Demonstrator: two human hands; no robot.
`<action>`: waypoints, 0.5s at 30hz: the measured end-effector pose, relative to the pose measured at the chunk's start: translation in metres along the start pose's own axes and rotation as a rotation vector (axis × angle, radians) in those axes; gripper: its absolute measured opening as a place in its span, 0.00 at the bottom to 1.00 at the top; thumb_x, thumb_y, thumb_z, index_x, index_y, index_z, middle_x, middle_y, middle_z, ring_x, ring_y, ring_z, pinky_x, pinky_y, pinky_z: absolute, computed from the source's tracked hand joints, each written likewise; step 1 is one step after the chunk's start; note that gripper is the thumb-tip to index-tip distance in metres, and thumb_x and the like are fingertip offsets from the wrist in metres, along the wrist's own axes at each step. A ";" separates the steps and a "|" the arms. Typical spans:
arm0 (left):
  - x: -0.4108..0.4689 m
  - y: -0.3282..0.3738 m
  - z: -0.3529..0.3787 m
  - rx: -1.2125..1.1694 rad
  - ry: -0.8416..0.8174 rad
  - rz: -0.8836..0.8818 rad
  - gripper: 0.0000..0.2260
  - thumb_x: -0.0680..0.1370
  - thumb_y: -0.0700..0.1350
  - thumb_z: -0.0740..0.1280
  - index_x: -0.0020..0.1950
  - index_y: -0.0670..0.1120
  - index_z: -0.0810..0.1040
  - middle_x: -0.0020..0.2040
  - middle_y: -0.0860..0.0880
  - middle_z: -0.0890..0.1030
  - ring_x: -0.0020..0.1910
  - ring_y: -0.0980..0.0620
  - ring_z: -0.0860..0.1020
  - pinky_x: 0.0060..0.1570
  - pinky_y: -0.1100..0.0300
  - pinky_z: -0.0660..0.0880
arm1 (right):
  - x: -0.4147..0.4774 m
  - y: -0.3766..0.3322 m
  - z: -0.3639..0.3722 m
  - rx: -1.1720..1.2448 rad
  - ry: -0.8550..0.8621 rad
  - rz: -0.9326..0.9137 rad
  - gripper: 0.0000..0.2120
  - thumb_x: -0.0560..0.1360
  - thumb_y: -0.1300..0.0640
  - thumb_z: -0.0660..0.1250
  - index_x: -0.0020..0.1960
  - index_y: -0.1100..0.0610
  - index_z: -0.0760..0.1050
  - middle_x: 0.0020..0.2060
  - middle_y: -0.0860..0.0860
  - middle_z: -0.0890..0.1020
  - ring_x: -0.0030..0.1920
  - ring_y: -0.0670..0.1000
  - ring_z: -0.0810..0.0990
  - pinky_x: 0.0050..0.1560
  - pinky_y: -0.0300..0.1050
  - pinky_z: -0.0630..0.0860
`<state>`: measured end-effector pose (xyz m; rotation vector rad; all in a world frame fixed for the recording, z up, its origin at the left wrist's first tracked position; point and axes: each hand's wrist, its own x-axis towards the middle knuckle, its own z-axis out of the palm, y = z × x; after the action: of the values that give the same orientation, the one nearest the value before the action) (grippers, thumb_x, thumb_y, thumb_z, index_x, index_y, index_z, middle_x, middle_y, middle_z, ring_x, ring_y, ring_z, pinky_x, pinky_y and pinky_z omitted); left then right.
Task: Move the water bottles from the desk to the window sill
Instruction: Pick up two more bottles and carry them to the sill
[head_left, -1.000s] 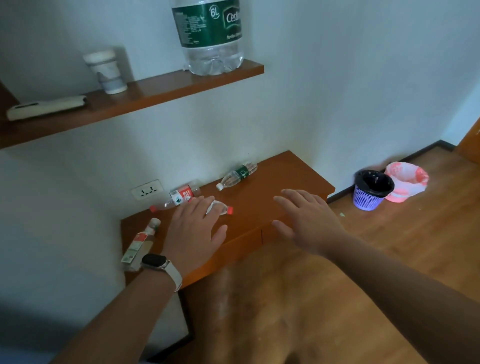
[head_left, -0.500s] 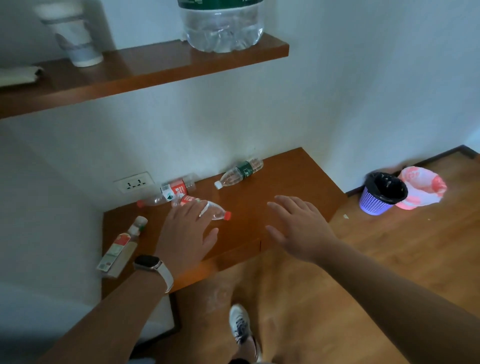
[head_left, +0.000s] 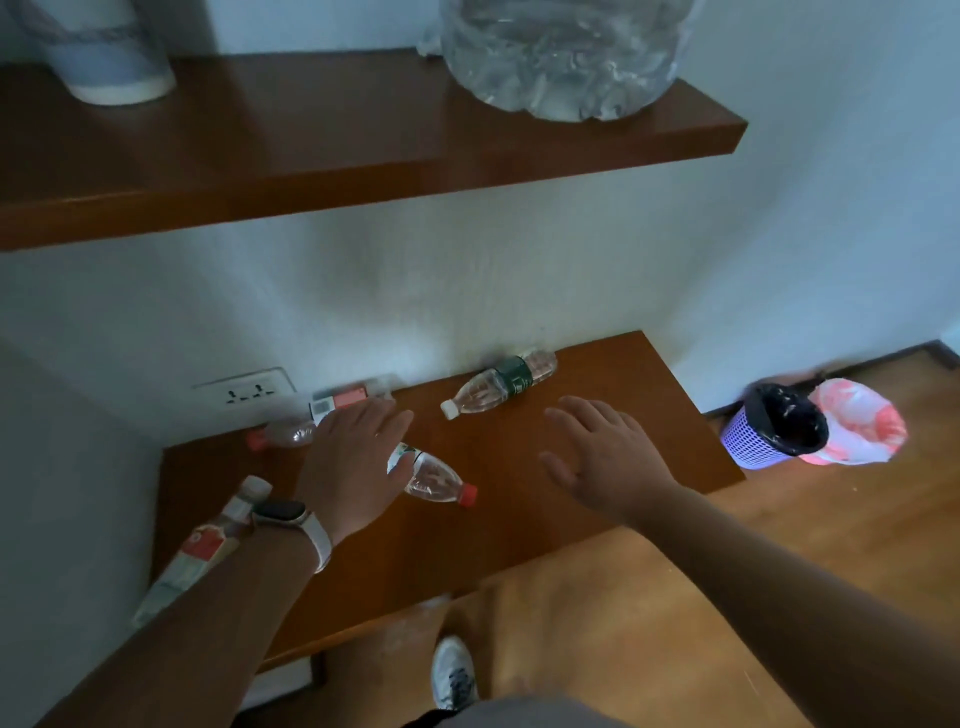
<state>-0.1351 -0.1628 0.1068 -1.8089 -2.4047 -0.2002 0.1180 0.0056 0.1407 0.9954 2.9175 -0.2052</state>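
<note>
Several small water bottles lie on their sides on the brown desk (head_left: 649, 415). A green-labelled bottle (head_left: 498, 387) is near the wall. A red-capped bottle (head_left: 436, 478) lies mid-desk, partly under my left hand (head_left: 353, 462), which hovers over it with straight fingers. Another red-labelled bottle (head_left: 311, 421) lies by the wall behind that hand. A fourth bottle (head_left: 208, 545) with a white cap lies at the desk's left edge, partly hidden by my forearm. My right hand (head_left: 602, 457) is spread open above the desk, right of the green-labelled bottle, holding nothing.
A wooden shelf (head_left: 363, 156) juts out above the desk, carrying a large clear water jug (head_left: 561, 57) and a white cup (head_left: 104, 52). A wall socket (head_left: 244, 392) sits behind the desk. A purple bin (head_left: 769, 431) and pink bag (head_left: 857, 421) stand on the floor at right.
I have stepped closer, so the desk and shelf loom larger. Both hands have reached further over the desk; the left hand now covers more of the red-capped bottle.
</note>
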 end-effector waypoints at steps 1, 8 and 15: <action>0.005 -0.005 0.003 0.003 -0.008 0.004 0.21 0.74 0.51 0.73 0.65 0.45 0.78 0.62 0.44 0.80 0.63 0.42 0.77 0.61 0.44 0.74 | 0.007 0.000 0.002 -0.002 0.001 -0.010 0.28 0.79 0.37 0.54 0.75 0.48 0.62 0.73 0.49 0.67 0.74 0.53 0.63 0.72 0.54 0.62; 0.020 -0.021 0.021 -0.067 -0.019 -0.023 0.21 0.74 0.51 0.73 0.65 0.45 0.79 0.60 0.45 0.81 0.61 0.44 0.78 0.60 0.47 0.75 | 0.051 0.004 0.006 -0.004 -0.025 -0.068 0.27 0.79 0.39 0.56 0.75 0.50 0.63 0.73 0.50 0.67 0.74 0.54 0.64 0.72 0.54 0.61; 0.017 -0.013 0.061 -0.166 -0.236 -0.164 0.27 0.76 0.59 0.70 0.71 0.48 0.74 0.69 0.45 0.77 0.68 0.43 0.75 0.67 0.41 0.70 | 0.105 0.023 0.031 -0.025 -0.132 -0.159 0.28 0.79 0.39 0.54 0.76 0.50 0.60 0.75 0.52 0.64 0.75 0.54 0.61 0.72 0.54 0.61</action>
<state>-0.1538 -0.1396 0.0493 -1.7910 -2.7808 -0.2193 0.0493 0.0821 0.0981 0.7170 2.8702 -0.2314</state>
